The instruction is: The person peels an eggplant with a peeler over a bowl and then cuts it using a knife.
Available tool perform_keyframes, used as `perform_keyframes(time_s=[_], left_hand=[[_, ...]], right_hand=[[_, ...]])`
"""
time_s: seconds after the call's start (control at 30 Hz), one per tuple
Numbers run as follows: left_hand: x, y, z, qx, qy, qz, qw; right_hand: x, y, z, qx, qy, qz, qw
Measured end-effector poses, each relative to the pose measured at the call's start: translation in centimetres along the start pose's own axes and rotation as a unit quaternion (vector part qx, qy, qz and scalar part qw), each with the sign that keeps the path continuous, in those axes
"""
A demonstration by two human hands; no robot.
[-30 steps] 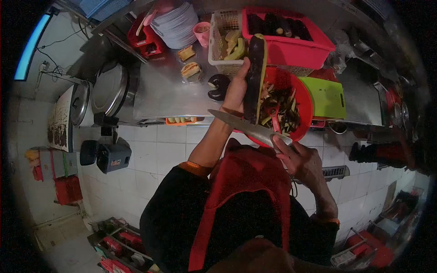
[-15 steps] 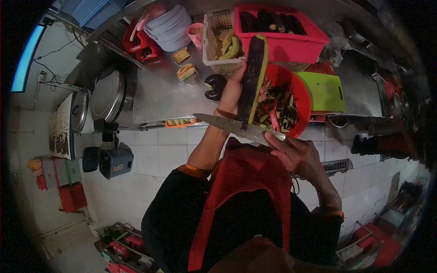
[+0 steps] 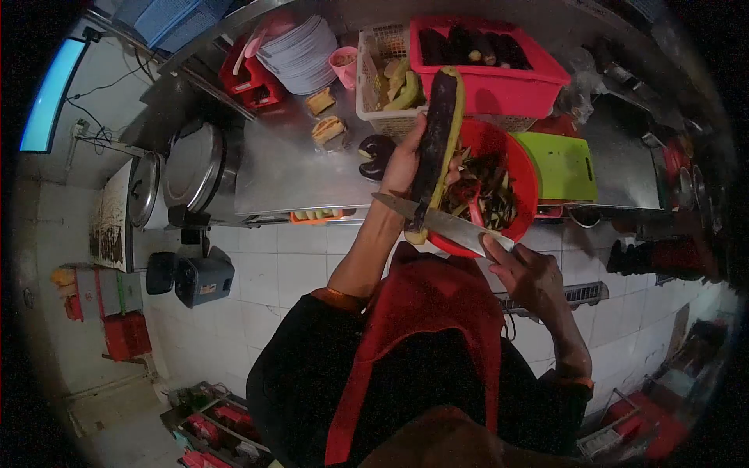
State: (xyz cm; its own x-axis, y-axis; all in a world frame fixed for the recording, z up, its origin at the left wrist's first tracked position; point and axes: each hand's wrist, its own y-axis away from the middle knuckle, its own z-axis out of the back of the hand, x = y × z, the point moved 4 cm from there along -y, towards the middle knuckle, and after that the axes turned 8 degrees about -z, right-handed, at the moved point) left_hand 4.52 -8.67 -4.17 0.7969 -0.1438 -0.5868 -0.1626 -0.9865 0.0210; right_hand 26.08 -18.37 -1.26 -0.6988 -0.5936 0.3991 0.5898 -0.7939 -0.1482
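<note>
My left hand (image 3: 407, 162) is wrapped round a long dark eggplant (image 3: 438, 140), which stands nearly upright in view with a pale cut strip down its right side. In my right hand (image 3: 524, 269) is the handle of a large knife (image 3: 449, 226). The blade lies across the lower part of the eggplant, its tip pointing left over my left wrist. Behind the eggplant, a red bowl (image 3: 528, 175) holds cut eggplant pieces (image 3: 495, 195). Beside my left hand, a curved dark eggplant (image 3: 378, 156) rests on the steel counter (image 3: 289, 171).
A pink bin (image 3: 515, 90) of dark eggplants and a white basket (image 3: 370, 90) stand at the back. Right of the bowl lies a green board (image 3: 555, 168). Stacked plates (image 3: 300, 54), wrapped sandwiches (image 3: 328, 130) and large lidded pots (image 3: 191, 168) are further left.
The knife blade has moved from the lower end of the eggplant to slightly higher along it, and the eggplant's pale lower tip now shows below the blade. The whole view has shifted slightly.
</note>
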Motion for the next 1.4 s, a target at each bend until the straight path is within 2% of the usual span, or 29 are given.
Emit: perform_keyframes(time_s=[0.07, 0.17, 0.23, 0.37, 0.47, 0.53, 0.57, 0.63, 0.77, 0.83, 0.97, 1.07, 1.13, 1.23, 1.37, 1.4], left_hand=[[0.2, 0.0, -0.4, 0.024, 0.007, -0.010, 1.000], [-0.6, 0.3, -0.7, 0.001, 0.015, -0.031, 0.999], [-0.9, 0.5, -0.8, -0.050, 0.015, -0.031, 0.998], [-0.6, 0.7, -1.0, -0.037, -0.022, -0.026, 0.999], [-1.2, 1.0, -0.5, -0.063, -0.015, -0.027, 0.998], [-1.6, 0.9, 0.1, -0.116, -0.058, -0.036, 0.991], [-1.4, 1.0, 0.2, -0.116, -0.058, -0.034, 0.991], [-0.5, 0.9, -0.6, -0.017, 0.009, -0.008, 1.000], [-1.2, 1.2, -0.4, -0.079, -0.015, -0.030, 0.996], [-0.4, 0.9, -1.0, -0.017, 0.024, -0.001, 1.000], [-0.7, 1.1, -1.5, -0.073, 0.050, -0.002, 0.996], [-0.1, 1.0, -1.2, -0.023, 0.064, 0.012, 0.998], [0.1, 0.9, -1.7, 0.011, 0.096, 0.034, 0.995], [-0.7, 1.3, -1.6, -0.008, 0.071, -0.001, 0.997], [0.1, 1.3, -2.3, 0.005, 0.108, 0.034, 0.994], [-0.2, 1.5, -2.3, -0.003, 0.108, 0.025, 0.994]], right_hand=[[0.0, -0.1, 0.1, -0.017, -0.019, 0.009, 1.000], [-0.3, 0.2, 0.1, 0.006, 0.004, 0.006, 1.000], [-0.7, 0.5, 0.0, 0.027, 0.055, 0.000, 0.998], [-0.4, 0.1, 0.3, 0.011, 0.023, 0.012, 1.000], [-0.6, 0.3, 0.3, 0.027, 0.039, 0.003, 0.999], [-1.2, 0.7, 0.3, 0.010, 0.051, -0.001, 0.999], [-1.1, 0.5, 0.3, 0.011, 0.050, -0.003, 0.999], [-0.4, -0.1, 0.8, -0.006, 0.057, 0.015, 0.998], [-1.5, 0.6, 0.4, 0.009, 0.070, -0.002, 0.998], [-1.2, 0.3, 0.7, -0.009, 0.054, -0.002, 0.998], [-1.2, 0.3, 0.7, -0.008, 0.061, -0.006, 0.998], [-1.0, 0.3, 1.1, -0.047, 0.019, -0.002, 0.999], [-1.2, -0.1, 1.1, -0.035, 0.060, 0.018, 0.997], [-2.2, 0.7, 0.8, 0.007, 0.060, -0.012, 0.998], [-1.8, 0.4, 0.9, -0.029, 0.068, 0.000, 0.997], [-1.8, 0.5, 1.0, -0.018, 0.057, -0.025, 0.998]])
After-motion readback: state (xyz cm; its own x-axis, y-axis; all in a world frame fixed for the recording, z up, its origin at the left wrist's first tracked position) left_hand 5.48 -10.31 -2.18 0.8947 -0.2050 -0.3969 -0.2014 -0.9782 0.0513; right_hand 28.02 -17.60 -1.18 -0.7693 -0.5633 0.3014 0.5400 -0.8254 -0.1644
